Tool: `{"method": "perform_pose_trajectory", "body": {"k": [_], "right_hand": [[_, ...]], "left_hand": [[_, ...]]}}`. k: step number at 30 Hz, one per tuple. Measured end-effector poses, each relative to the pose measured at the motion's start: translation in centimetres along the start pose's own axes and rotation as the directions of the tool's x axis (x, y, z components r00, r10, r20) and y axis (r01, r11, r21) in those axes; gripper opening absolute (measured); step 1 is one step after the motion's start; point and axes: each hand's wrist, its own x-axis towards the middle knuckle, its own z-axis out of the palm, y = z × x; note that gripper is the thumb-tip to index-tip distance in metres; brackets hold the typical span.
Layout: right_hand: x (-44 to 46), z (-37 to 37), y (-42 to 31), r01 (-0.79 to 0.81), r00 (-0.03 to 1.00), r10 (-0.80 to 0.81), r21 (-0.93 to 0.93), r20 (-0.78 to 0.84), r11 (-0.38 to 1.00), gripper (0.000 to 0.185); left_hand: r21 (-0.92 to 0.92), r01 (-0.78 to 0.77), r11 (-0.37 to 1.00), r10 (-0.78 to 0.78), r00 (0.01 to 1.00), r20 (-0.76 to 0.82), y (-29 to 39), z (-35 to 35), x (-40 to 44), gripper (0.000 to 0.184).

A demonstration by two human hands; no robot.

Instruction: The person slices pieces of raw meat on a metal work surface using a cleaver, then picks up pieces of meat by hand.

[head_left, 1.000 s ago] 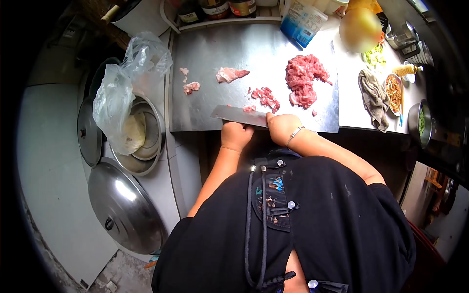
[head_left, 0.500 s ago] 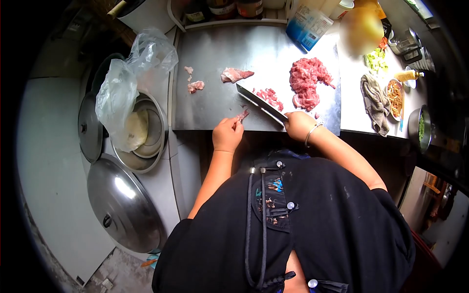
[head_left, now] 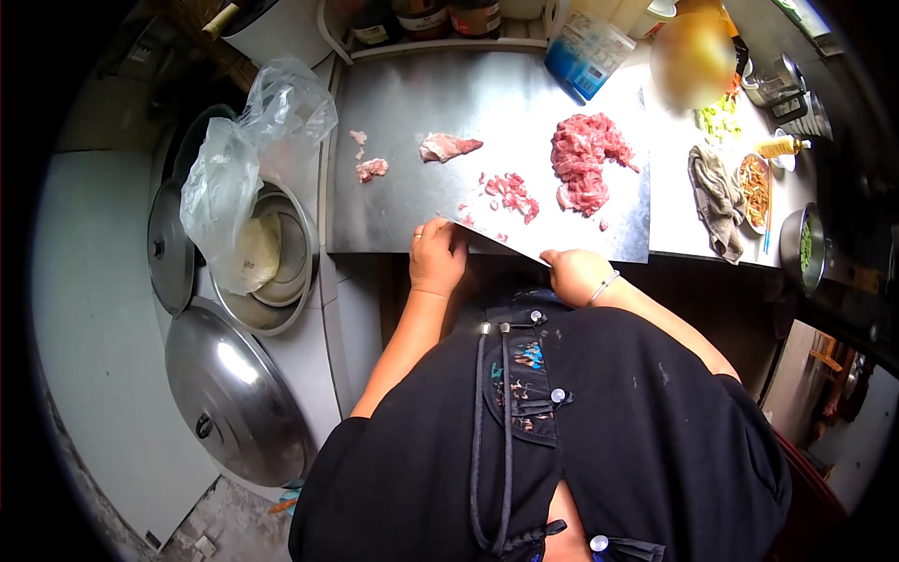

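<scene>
My right hand (head_left: 578, 275) grips a kitchen knife (head_left: 498, 243) by its handle at the near edge of the metal work surface (head_left: 393, 206). The blade slants up and left, its far end beside the fingers of my left hand (head_left: 437, 259). Those fingers are curled closed at the edge; whatever they hold is hidden. Just beyond the blade lies a scatter of small diced meat (head_left: 512, 194). A larger pile of sliced raw meat (head_left: 588, 159) is to its right. One uncut chunk of meat (head_left: 448, 147) and some pale trimmings (head_left: 371, 170) lie to the left.
Left of the surface stand metal bowls (head_left: 304, 281) with a plastic bag (head_left: 220, 192) over them, and a large pot lid (head_left: 239, 393). On the right are a cloth (head_left: 716, 201), a dish of shredded food (head_left: 755, 190) and a bowl of greens (head_left: 807, 248). A blue pouch (head_left: 585, 66) and jars (head_left: 426, 19) stand behind.
The knife has come down toward me to the near edge, its tip meeting my left fingers. More diced bits show where the blade was. The small meat piece in my left hand is now out of sight.
</scene>
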Motion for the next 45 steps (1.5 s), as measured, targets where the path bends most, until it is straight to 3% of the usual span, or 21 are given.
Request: {"method": "perform_pose_trajectory", "body": {"k": [3,14,16,23,25,26,29,34,38,42,45], "right_hand": [[0.4,-0.8,-0.9,-0.039,0.997,0.042,-0.051,0.065,0.998,0.022],[2.8,-0.1,-2.1,-0.053,0.998,0.059,-0.161,0.029,0.986,0.023],[3.7,0.1,-2.4,-0.050,0.998,0.056,-0.166,0.031,0.985,0.024],[2.5,-1.2,-1.4,-0.087,0.996,0.088,-0.193,-0.004,0.977,0.023],[2.0,-1.8,-0.3,-0.148,0.988,0.151,-0.184,0.003,0.972,0.024],[2.1,-2.1,0.5,-0.186,0.981,0.191,-0.184,0.011,0.965,0.023],[2.4,-2.6,3.4,-0.076,0.997,0.076,0.005,-0.029,0.997,0.020],[1.3,-2.3,4.3,-0.064,0.991,0.085,0.193,-0.099,0.979,0.022],[-0.6,-2.0,4.2,-0.013,0.951,0.116,0.335,-0.288,0.942,0.015],[-1.6,-1.5,5.3,0.053,0.920,0.042,0.231,-0.389,0.972,0.023],[-3.1,-2.7,4.9,0.034,0.943,-0.004,0.086,-0.334,0.996,0.030]], "left_hand": [[0.016,0.019,1.000,-0.019,1.000,-0.001,0.0,1.2,0.0,0.018],[-0.054,0.071,0.996,-0.071,0.998,0.002,0.1,2.2,0.4,0.020],[0.007,0.134,0.991,-0.134,0.990,0.038,-0.1,2.6,0.3,0.020],[-0.032,0.013,0.999,-0.014,1.000,-0.007,0.0,0.9,0.4,0.015],[0.135,0.140,0.981,-0.145,0.989,0.025,-0.8,0.2,-0.3,0.013],[0.130,0.132,0.983,-0.133,0.991,0.003,-1.1,-0.4,-0.5,0.006],[0.079,0.123,0.989,-0.124,0.992,0.008,-2.0,-1.2,-0.7,0.009],[-0.061,0.228,0.972,-0.224,0.972,0.065,-1.1,-2.3,-0.3,0.011],[-0.026,0.182,0.983,-0.179,0.980,0.086,-0.6,-3.4,0.6,0.013],[-0.041,0.152,0.988,-0.148,0.985,0.085,0.3,-4.9,2.0,0.015],[-0.025,0.124,0.992,-0.122,0.990,0.073,1.3,-6.1,2.8,0.016]]}}
